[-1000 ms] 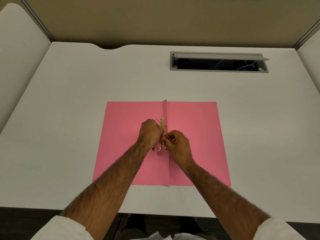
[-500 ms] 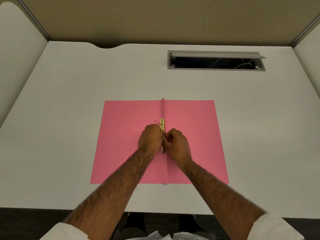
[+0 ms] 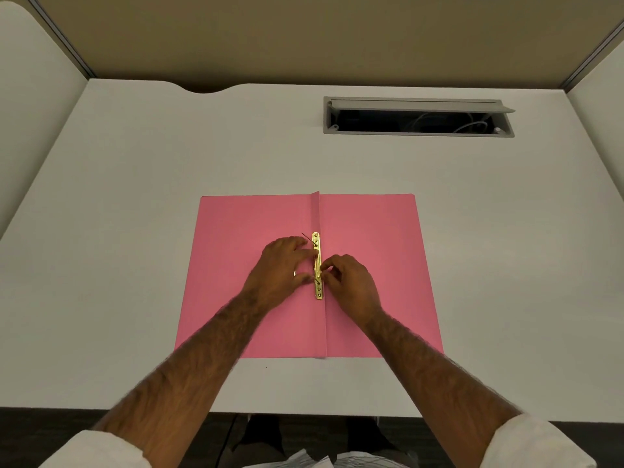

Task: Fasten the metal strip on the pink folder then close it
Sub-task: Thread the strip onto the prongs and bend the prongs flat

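1. A pink folder (image 3: 368, 275) lies spread open and flat on a white desk (image 3: 135, 231), in the middle of the frame, its centre fold running from top to bottom.
2. Along that fold, at the centre of the frame, sits a gold metal strip (image 3: 317, 265), lying lengthwise, with small holes showing at its upper and lower ends.
3. A thin dark prong sticks out at a slant from the strip's upper end, pointing toward the upper left.
4. The left hand (image 3: 282, 265) comes in from the lower left; its fingers are spread and curled, fingertips pressing on the strip from the left edge, thumb low near the strip's lower part.
5. The right hand (image 3: 351, 282) comes in from the lower right, fingers bent inward and bunched, tips pinching at the strip's lower half from the right.
6. Both forearms are bare, with white sleeves (image 3: 540, 444) pushed up at the bottom corners of the frame.
7. In the upper right of the desk a grey cable hatch (image 3: 418, 116) stands open, pale cables visible inside.
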